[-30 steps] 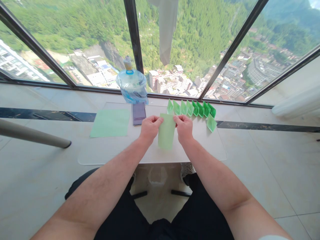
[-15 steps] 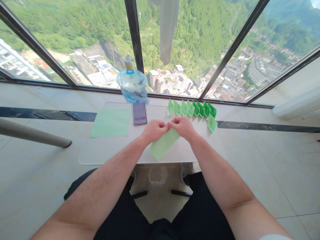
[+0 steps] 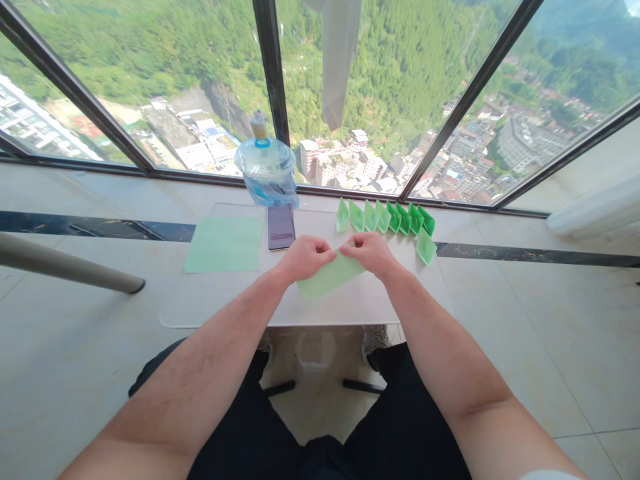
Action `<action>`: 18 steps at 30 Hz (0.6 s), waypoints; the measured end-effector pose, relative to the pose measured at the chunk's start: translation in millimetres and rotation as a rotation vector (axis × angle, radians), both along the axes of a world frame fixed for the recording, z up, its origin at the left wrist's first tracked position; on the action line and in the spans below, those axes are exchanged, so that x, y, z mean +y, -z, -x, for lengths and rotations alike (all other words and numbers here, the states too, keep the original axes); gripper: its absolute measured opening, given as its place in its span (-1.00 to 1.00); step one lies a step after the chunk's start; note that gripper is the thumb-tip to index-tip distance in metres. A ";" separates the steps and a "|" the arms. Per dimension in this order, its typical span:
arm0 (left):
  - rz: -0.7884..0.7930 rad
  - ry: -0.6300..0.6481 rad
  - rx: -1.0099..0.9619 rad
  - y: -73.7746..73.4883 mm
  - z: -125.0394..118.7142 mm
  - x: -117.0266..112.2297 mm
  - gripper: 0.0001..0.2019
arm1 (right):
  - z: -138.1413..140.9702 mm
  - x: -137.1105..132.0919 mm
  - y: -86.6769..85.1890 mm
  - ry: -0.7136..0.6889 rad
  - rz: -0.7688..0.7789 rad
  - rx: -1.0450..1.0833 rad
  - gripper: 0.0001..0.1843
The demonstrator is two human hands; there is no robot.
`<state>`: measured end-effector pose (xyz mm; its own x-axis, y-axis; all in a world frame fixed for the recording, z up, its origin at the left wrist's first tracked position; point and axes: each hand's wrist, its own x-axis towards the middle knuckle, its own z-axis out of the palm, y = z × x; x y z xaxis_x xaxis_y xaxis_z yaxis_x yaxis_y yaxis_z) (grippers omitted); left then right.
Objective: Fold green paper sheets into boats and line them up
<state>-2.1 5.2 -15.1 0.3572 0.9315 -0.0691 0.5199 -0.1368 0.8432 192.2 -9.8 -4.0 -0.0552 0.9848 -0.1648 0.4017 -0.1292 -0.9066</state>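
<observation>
A light green sheet of paper (image 3: 327, 278) is pinched along its far edge by both hands, its near part hanging toward me over the white table (image 3: 240, 300). My left hand (image 3: 306, 258) grips it left of the middle, thumb against fingers. Close beside it, my right hand (image 3: 369, 252) pinches the same edge farther right; a small gap separates the two sets of fingertips. Beyond the right hand stand several folded green paper pieces (image 3: 393, 218) in a row, paler at the left and darker at the right. One more folded piece (image 3: 425, 247) lies just in front of the row's right end.
Left of my hands lies a flat light green sheet (image 3: 223, 245), with a phone (image 3: 281, 227) beside it. A large clear blue water bottle (image 3: 267, 170) stands behind the phone, near the window. A grey pole (image 3: 70, 263) reaches in from the left.
The held paper's lower edge has risen and the sheet looks shorter and wider. My fingertips have moved slightly apart along its far edge. The view has shifted a little.
</observation>
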 end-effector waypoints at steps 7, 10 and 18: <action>-0.028 -0.022 0.039 -7.4 21.7 10.2 -0.74 | -24.7 6.6 4.8 0.155 -0.016 0.113 -0.70; 0.012 -0.031 0.034 -5.9 29.5 12.1 -0.76 | -31.0 7.1 8.6 0.178 -0.026 0.146 -0.72; -0.040 -0.064 0.170 -11.7 35.7 11.5 -0.81 | -30.5 5.3 15.5 0.182 -0.029 0.133 -0.72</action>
